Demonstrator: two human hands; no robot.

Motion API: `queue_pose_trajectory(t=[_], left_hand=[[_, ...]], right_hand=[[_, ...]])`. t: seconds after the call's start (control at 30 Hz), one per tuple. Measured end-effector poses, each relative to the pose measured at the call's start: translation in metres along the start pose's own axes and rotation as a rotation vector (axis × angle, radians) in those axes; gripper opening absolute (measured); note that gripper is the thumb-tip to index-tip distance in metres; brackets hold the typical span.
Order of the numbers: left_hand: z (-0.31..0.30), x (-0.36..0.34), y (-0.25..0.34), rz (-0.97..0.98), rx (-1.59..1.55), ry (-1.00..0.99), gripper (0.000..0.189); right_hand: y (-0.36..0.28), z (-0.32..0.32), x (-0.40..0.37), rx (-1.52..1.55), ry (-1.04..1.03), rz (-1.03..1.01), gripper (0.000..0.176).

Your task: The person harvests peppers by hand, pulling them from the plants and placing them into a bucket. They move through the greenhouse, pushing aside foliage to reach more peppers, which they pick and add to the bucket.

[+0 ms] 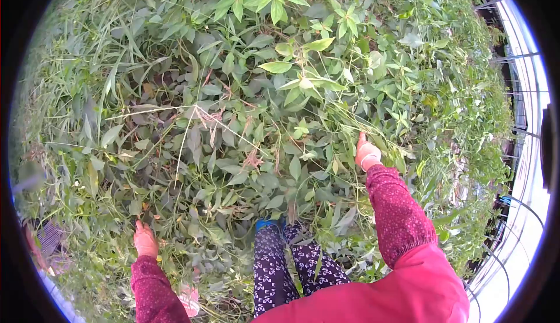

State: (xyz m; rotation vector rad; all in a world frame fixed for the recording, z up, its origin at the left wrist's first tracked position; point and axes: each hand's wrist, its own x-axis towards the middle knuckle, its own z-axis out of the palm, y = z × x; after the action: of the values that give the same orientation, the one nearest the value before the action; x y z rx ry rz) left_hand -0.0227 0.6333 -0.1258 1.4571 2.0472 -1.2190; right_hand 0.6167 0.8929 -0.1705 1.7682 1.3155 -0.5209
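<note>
I stand in a dense bed of leafy green vines (pixel 274 89). My right hand (pixel 366 152), in a red patterned sleeve with a pale bangle at the wrist, is closed around a bundle of long vine stems (pixel 344 119) that run up and left from it. My left hand (pixel 144 240) hangs low at the lower left, fingers together among the leaves; whether it grips a stem is hidden by foliage. My patterned dark trousers (pixel 280 264) and a blue shoe (pixel 265 224) show between the plants.
Vines and grass cover the ground on all sides. A metal greenhouse frame with hoops (pixel 519 119) runs along the right edge. A pink shoe (pixel 189 301) shows at the lower left, and striped cloth (pixel 44 238) at the far left.
</note>
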Motion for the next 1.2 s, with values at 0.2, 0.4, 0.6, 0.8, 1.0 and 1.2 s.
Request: queue_pose_trajectory(t=[0.2,0.4,0.6,0.8,1.0,1.2], left_hand=[[-0.001,0.0,-0.001,0.071,-0.1,0.056,0.047],[-0.011,-0.003,0.005,0.128,-0.14,0.035,0.049],[0.028,0.012,0.0,0.303,-0.134,0.13,0.038],[-0.053,-0.035,0.01,0.193,-0.457,0.101,0.038],[-0.035,-0.044,0.007,0.208,-0.424,0.127,0.027],[-0.004,-0.053,0.021,0.332,-0.331,0.145,0.022]], right_hand=[[0.01,-0.018,0.004,0.004,0.1,-0.022,0.057],[-0.004,-0.014,-0.05,-0.051,-0.058,-0.145,0.048],[-0.011,0.012,-0.106,-0.026,-0.116,-0.18,0.05],[-0.007,0.029,-0.161,0.214,-0.058,-0.277,0.05],[0.011,0.039,-0.197,0.306,-0.109,-0.238,0.053],[0.04,0.052,-0.201,0.796,-0.009,-0.324,0.036]])
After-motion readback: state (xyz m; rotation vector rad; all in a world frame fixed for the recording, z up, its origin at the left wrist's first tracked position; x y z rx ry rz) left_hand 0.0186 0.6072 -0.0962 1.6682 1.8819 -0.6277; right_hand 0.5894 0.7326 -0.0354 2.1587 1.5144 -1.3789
